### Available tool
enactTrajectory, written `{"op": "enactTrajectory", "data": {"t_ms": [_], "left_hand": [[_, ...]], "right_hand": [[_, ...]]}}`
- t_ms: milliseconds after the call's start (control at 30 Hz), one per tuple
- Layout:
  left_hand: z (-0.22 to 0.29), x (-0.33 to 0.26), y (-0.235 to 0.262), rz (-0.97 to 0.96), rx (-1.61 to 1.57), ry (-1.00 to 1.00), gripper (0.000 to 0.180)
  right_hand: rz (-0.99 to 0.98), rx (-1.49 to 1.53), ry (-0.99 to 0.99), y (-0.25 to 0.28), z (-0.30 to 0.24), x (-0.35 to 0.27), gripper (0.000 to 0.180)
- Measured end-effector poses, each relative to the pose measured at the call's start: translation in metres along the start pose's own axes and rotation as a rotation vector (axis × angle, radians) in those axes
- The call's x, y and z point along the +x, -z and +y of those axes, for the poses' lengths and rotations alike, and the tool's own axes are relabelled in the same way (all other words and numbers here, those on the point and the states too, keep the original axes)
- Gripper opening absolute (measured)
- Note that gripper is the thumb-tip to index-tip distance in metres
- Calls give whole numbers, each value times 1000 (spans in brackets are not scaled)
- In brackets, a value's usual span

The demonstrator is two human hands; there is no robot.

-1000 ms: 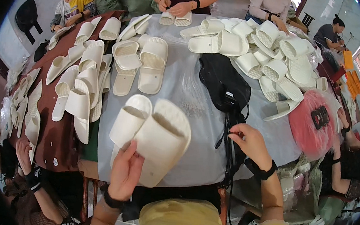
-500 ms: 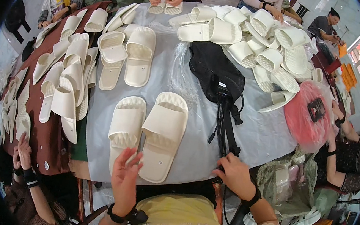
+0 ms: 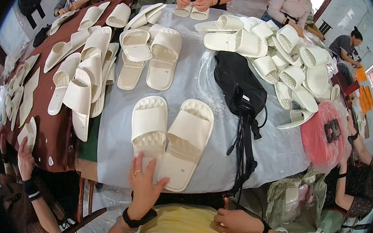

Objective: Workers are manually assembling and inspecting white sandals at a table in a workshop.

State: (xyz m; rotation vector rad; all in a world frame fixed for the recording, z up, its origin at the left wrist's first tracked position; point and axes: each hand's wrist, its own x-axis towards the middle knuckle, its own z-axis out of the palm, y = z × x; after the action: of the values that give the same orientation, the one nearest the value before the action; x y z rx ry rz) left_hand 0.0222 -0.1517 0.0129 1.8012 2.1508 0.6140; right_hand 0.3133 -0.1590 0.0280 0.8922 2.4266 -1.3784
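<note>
Two cream slide slippers lie side by side near the front edge of the grey table cover [image 3: 218, 160]: the left slipper [image 3: 148, 128] and the right slipper [image 3: 187, 141]. My left hand [image 3: 144, 186] rests flat with spread fingers on the heel end of the left slipper, also touching the right one. My right hand [image 3: 235, 221] is pulled back below the table edge against my yellow shirt, fingers curled; I cannot see anything in it.
A black bag [image 3: 238, 88] with dangling straps lies right of the pair. Several cream slippers fill the far right [image 3: 290, 68] and the brown cloth on the left [image 3: 82, 75]. Other people sit around the table. A pink round thing [image 3: 323, 138] sits at right.
My right hand left the black straps and drew back below the table edge. My left hand moved up onto the slippers' heels. The view shifted nearer.
</note>
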Motion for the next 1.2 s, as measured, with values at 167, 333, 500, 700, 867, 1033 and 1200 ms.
{"op": "enactTrajectory", "data": {"t_ms": [167, 333, 500, 700, 867, 1033, 1200], "left_hand": [[3, -5, -18, -62, 84, -119, 71], [4, -4, -9, -279, -54, -301, 79], [22, -15, -34, -158, 173, -308, 81], [33, -22, -4, -147, -181, -333, 71], [33, -4, 31, -906, -1829, 103, 55], [-2, 21, 35, -414, -2120, 372, 34], [-29, 12, 53, -51, -1788, 447, 27]], "right_hand": [[-221, -13, 108, 18, -1, -19, 16], [-71, 165, 210, 100, -24, -60, 10], [71, 490, 567, 120, -3, -79, 12], [-18, 649, 662, 120, -16, -25, 6], [-181, 381, 409, 84, -33, 25, 8], [-480, 358, 152, 40, -10, 31, 16], [-505, 336, -29, 64, 4, 11, 17]]}}
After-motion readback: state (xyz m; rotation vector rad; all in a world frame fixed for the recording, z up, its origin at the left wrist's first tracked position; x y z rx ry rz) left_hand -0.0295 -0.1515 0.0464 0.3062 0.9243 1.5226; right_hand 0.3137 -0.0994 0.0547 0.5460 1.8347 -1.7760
